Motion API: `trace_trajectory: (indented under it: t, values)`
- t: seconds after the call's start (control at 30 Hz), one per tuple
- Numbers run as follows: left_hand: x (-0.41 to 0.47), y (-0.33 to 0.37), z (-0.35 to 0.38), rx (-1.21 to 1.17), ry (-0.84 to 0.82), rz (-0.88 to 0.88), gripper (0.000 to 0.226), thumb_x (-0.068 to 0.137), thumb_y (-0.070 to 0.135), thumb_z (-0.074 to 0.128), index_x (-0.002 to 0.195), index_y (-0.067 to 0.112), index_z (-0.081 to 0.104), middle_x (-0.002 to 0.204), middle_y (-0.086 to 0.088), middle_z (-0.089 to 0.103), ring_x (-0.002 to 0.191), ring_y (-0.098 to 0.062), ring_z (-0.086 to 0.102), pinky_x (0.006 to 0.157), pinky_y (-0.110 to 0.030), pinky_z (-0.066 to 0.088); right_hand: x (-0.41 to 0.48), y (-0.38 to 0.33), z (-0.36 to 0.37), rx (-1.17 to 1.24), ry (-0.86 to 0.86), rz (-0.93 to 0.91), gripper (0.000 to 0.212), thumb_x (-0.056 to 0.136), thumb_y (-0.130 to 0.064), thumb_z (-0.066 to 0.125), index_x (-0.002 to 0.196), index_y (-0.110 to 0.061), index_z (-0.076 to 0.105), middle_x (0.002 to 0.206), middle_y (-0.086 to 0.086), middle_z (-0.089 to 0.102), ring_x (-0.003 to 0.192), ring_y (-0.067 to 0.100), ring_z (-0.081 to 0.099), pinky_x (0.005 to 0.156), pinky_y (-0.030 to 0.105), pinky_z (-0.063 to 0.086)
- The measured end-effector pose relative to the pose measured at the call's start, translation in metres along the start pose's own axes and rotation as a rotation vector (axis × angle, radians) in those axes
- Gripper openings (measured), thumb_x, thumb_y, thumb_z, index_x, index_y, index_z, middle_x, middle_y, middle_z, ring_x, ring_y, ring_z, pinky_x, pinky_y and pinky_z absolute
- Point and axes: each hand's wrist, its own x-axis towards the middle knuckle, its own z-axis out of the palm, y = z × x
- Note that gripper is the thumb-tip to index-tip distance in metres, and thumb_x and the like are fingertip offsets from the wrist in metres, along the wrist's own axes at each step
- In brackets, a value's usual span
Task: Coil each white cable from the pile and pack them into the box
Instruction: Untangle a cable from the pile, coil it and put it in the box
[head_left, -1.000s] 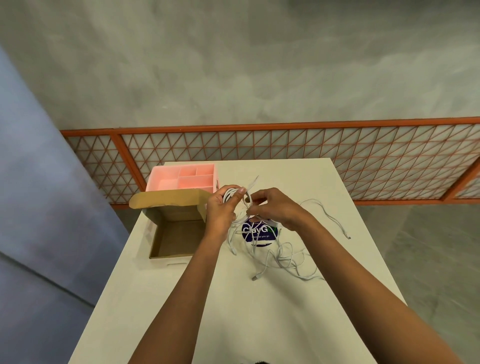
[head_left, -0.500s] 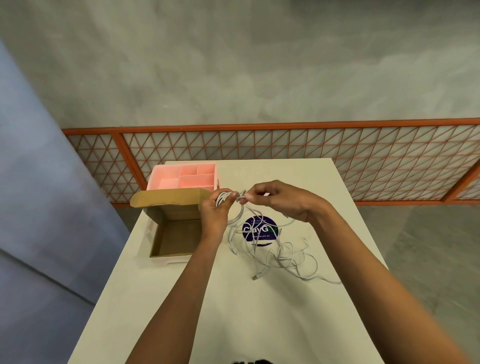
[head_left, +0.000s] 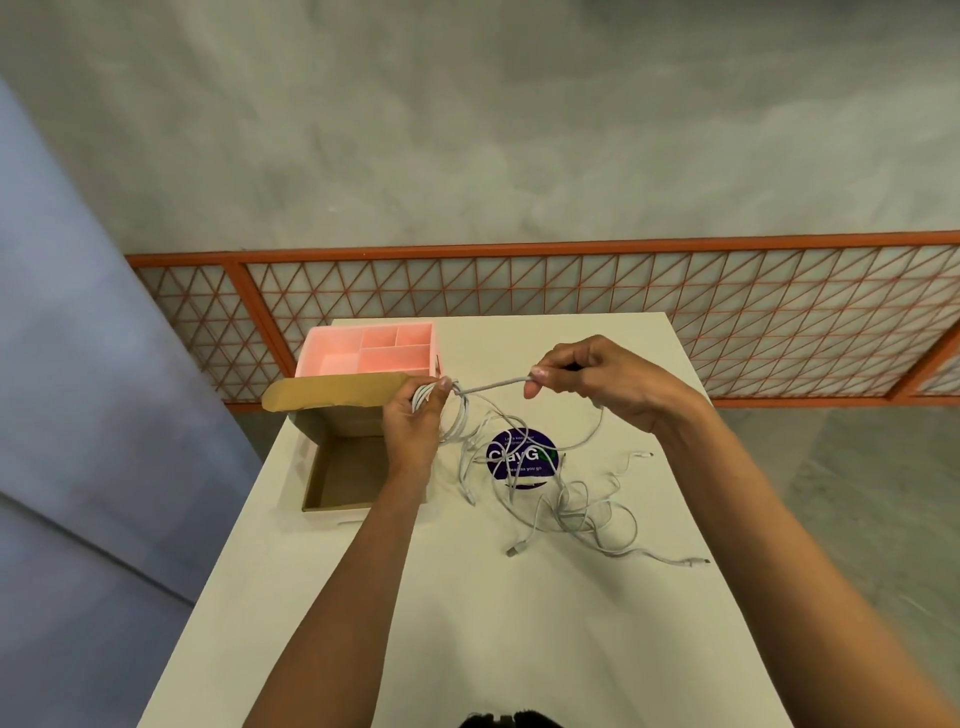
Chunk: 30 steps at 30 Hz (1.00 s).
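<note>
My left hand (head_left: 415, 426) grips a coil of white cable (head_left: 454, 421) above the table, just right of the open cardboard box (head_left: 343, 475). My right hand (head_left: 592, 379) pinches the free end of that same cable (head_left: 493, 385), stretched taut between the two hands. A loose pile of white cables (head_left: 571, 512) lies tangled on the table to the right, below my right hand. The box's inside looks bare where it shows; my left forearm hides its right wall.
A pink tray with dividers (head_left: 371, 356) stands behind the box at the table's far left. A round dark blue sticker (head_left: 522, 457) lies under the cables. The white table (head_left: 467, 623) ends at an orange lattice fence (head_left: 571, 286) beyond.
My right hand has pulled away to the right from the left hand, drawing the cable end out taut. The left hand has kept the coil in place.
</note>
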Motion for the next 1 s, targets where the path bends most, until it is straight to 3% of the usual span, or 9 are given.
trace_trajectory:
  t: [0.07, 0.17, 0.27, 0.33, 0.43, 0.6, 0.73, 0.9, 1.0]
  values:
    - [-0.002, 0.002, -0.001, -0.086, -0.012, -0.071, 0.005, 0.084, 0.031, 0.070, 0.083, 0.025, 0.070, 0.080, 0.004, 0.067, 0.076, -0.017, 0.058, 0.072, -0.034, 0.052, 0.002, 0.008, -0.005, 0.054, 0.081, 0.049, 0.022, 0.093, -0.027, 0.057, 0.085, -0.014, 0.074, 0.086, -0.002, 0.057, 0.072, 0.006, 0.043, 0.069, 0.020, 0.033]
    - [-0.003, 0.005, -0.001, -0.212, -0.099, -0.164, 0.013, 0.088, 0.033, 0.064, 0.085, 0.020, 0.067, 0.064, 0.004, 0.052, 0.054, -0.010, 0.031, 0.048, -0.021, 0.030, 0.006, 0.020, -0.010, 0.240, 0.203, 0.115, 0.024, 0.095, -0.025, 0.054, 0.082, -0.014, 0.071, 0.084, 0.002, 0.049, 0.070, 0.011, 0.037, 0.065, 0.021, 0.034]
    - [-0.006, 0.007, 0.001, -0.271, -0.203, -0.233, 0.040, 0.096, 0.043, 0.046, 0.079, 0.011, 0.062, 0.049, 0.008, 0.028, 0.043, -0.004, 0.021, 0.042, -0.018, 0.021, 0.007, 0.029, -0.013, 0.342, 0.264, 0.147, 0.026, 0.098, -0.022, 0.049, 0.083, -0.011, 0.067, 0.077, -0.001, 0.046, 0.067, 0.009, 0.040, 0.063, 0.019, 0.037]
    - [-0.007, 0.007, 0.004, -0.311, -0.236, -0.284, 0.043, 0.099, 0.039, 0.041, 0.073, 0.008, 0.054, 0.046, 0.010, 0.023, 0.039, -0.003, 0.021, 0.038, -0.016, 0.023, 0.008, 0.031, -0.014, 0.393, 0.284, 0.148, 0.027, 0.099, -0.020, 0.047, 0.082, -0.011, 0.065, 0.075, -0.001, 0.045, 0.066, 0.008, 0.041, 0.063, 0.019, 0.038]
    - [-0.010, 0.012, 0.005, -0.393, -0.327, -0.351, 0.036, 0.102, 0.030, 0.037, 0.075, 0.009, 0.046, 0.046, 0.010, 0.028, 0.038, -0.003, 0.026, 0.040, -0.016, 0.034, 0.009, 0.034, -0.018, 0.436, 0.320, 0.150, 0.027, 0.100, -0.020, 0.046, 0.080, -0.012, 0.064, 0.074, -0.002, 0.045, 0.065, 0.008, 0.041, 0.063, 0.020, 0.038]
    - [-0.011, 0.018, 0.005, -0.593, -0.483, -0.379, 0.026, 0.103, 0.019, 0.031, 0.085, 0.010, 0.048, 0.054, 0.006, 0.035, 0.047, -0.005, 0.035, 0.059, -0.023, 0.051, 0.009, 0.039, -0.024, 0.545, 0.380, 0.176, 0.027, 0.100, -0.019, 0.045, 0.080, -0.013, 0.062, 0.072, -0.002, 0.045, 0.064, 0.007, 0.042, 0.062, 0.020, 0.038]
    - [-0.009, 0.020, 0.005, -0.647, -0.448, -0.350, 0.022, 0.101, 0.016, 0.034, 0.083, 0.014, 0.046, 0.061, 0.004, 0.041, 0.051, -0.006, 0.037, 0.066, -0.023, 0.040, 0.009, 0.042, -0.021, 0.607, 0.390, 0.193, 0.027, 0.100, -0.018, 0.044, 0.080, -0.013, 0.061, 0.072, -0.003, 0.046, 0.064, 0.007, 0.042, 0.062, 0.019, 0.037]
    - [-0.007, 0.022, 0.010, -0.696, -0.365, -0.383, 0.021, 0.096, 0.026, 0.047, 0.079, 0.014, 0.045, 0.049, 0.010, 0.036, 0.041, -0.002, 0.029, 0.043, -0.014, 0.027, 0.011, 0.045, -0.016, 0.642, 0.353, 0.195, 0.027, 0.100, -0.019, 0.044, 0.081, -0.013, 0.061, 0.074, -0.004, 0.048, 0.065, 0.007, 0.043, 0.062, 0.019, 0.038]
    - [-0.009, 0.022, 0.015, -0.513, -0.311, -0.249, 0.013, 0.085, 0.016, 0.064, 0.082, 0.018, 0.051, 0.062, 0.010, 0.044, 0.046, 0.000, 0.032, 0.043, -0.014, 0.024, 0.012, 0.044, -0.013, 0.698, 0.334, 0.199, 0.027, 0.101, -0.020, 0.042, 0.083, -0.013, 0.061, 0.075, -0.002, 0.046, 0.066, 0.008, 0.043, 0.064, 0.021, 0.039]
